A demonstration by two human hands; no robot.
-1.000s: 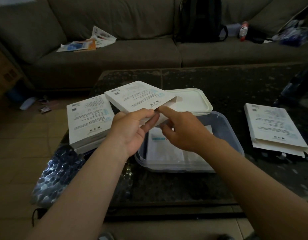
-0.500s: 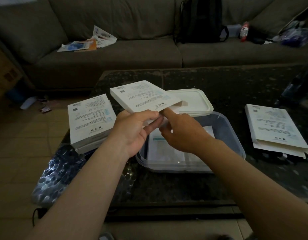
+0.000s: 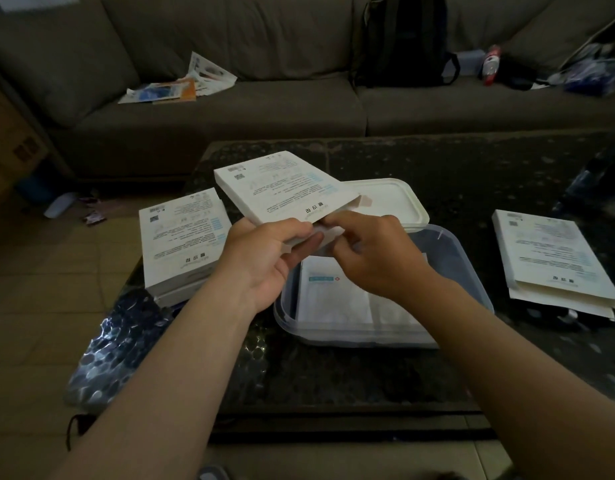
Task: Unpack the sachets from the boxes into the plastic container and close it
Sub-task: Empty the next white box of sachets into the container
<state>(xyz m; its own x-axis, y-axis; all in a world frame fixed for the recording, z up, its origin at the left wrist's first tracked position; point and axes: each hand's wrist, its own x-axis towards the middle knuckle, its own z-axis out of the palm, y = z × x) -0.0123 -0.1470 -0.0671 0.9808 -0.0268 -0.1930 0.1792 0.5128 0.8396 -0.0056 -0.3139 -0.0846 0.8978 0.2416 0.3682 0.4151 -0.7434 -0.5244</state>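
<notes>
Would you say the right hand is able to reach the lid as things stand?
Probably not yet: the right hand pinches at the open end of the held box, which overhangs part of the lid.

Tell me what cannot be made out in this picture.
Head view:
- Inside of the white flat cardboard box: covered by its walls and the left hand.
- Number of white sachets in the clear plastic container: the right hand covers some.
- What the right hand pinches, flap or sachet: hidden by its fingers.
- Box print: too small, dim.

White box (image 3: 285,188), dark speckled table (image 3: 472,168)
</notes>
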